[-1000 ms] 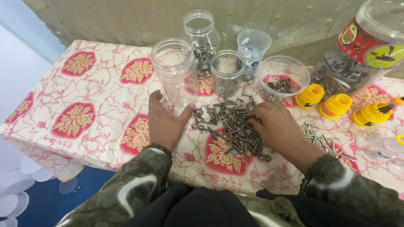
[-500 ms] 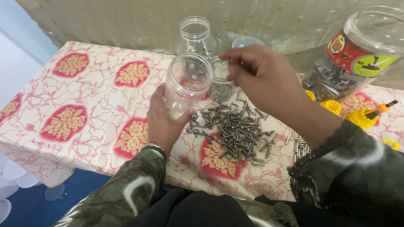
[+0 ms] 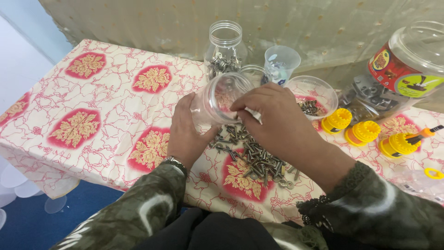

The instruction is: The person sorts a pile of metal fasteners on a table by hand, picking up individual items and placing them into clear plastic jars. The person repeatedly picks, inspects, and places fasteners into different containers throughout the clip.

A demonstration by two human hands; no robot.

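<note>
Both hands' fingers (image 3: 196, 122) curl around a tilted clear jar (image 3: 222, 98).

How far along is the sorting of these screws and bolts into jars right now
Early to midway, it seems. Done: the tall jar at the back already holds some hardware, and the shallow bowl has a few pieces. In hand: the left hand tilts a clear jar on its side while the right hand is at its mouth. Left: a large pile of screws on the tablecloth.

Three yellow lids (image 3: 365, 131), two small clear jars (image 3: 225, 45), one plastic cup (image 3: 281, 63), one clear bowl (image 3: 313, 94), one heap of screws (image 3: 259, 157).
</note>
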